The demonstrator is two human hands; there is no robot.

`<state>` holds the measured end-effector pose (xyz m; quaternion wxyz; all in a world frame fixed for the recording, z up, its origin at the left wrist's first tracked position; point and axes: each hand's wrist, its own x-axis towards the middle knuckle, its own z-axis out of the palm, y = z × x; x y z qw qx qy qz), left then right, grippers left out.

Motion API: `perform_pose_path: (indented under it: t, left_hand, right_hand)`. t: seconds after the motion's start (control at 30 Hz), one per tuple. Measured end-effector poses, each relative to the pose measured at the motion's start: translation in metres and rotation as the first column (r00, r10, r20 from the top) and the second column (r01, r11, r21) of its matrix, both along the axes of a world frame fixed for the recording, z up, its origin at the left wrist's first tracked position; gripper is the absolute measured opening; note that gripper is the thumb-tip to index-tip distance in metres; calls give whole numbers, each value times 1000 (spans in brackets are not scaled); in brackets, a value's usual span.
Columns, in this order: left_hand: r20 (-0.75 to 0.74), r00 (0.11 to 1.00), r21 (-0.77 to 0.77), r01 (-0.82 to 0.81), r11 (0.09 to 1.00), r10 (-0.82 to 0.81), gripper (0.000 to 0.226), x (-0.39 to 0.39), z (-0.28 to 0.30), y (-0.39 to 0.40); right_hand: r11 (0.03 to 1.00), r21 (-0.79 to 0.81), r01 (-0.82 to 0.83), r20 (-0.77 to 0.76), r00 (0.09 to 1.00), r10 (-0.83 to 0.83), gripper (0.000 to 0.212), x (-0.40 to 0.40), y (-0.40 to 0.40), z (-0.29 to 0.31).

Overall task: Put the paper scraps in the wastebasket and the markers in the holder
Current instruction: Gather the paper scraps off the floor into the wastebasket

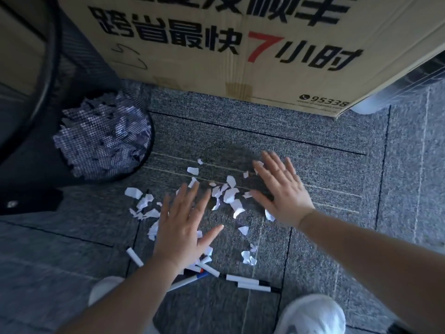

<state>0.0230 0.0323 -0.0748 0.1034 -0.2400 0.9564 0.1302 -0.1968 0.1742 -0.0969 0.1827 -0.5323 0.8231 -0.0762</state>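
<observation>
Hands spread flat over littered carpet (313, 145).
Left hand (183, 227) and right hand (281, 189) hover splayed, grasping nothing, above paper scraps (230, 195); markers (250, 282) lie nearer the knees; mesh wastebasket (103, 136), holding scraps, stands left beside a cardboard box (216, 51).

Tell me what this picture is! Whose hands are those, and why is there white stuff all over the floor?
A person wears a camera on their head, so you see what they see, looking down. Those are their own hands: the left hand and the right hand, both open and flat above the grey carpet, holding nothing. The white bits are torn paper scraps. Nearer the person lie markers. On the left stands a black mesh wastebasket, already holding paper. Behind is a big cardboard box. The white shapes at the bottom look like the person's knees.
</observation>
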Motion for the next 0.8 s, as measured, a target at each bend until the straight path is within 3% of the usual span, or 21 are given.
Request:
perform_pose_path:
  t: [0.13,0.23,0.3,0.43,0.57,0.67,0.8]
  left_hand:
    - [52,943,-53,-325,944,328,77,13,1,-10]
    - [39,887,-36,-458,888,459,79,19,-5,-15]
    - [38,853,52,-522,851,521,81,21,-10,-17]
    - [-9,876,207,-469,858,481,81,19,-13,-12]
    - [-82,942,290,-289,912,324,71,28,-16,-12]
    - [-152,947,181,-256,950,284,67,31,-13,-20]
    - [-99,908,133,-394,910,407,77,22,-13,-43]
  right_hand:
    - [994,3,107,125,986,-106,68,10,-19,0]
    - [1000,-19,2,240,971,2,65,49,-21,5]
    - [993,-27,-112,314,942,115,61,77,-18,4]
    - [984,-132,-120,303,940,156,52,90,-26,0]
    - [976,-163,-148,160,972,174,54,66,-54,1]
    - [969,-159,-191,112,971,210,56,55,-74,-4]
    - [964,-150,-218,75,970,231,58,53,-103,-8]
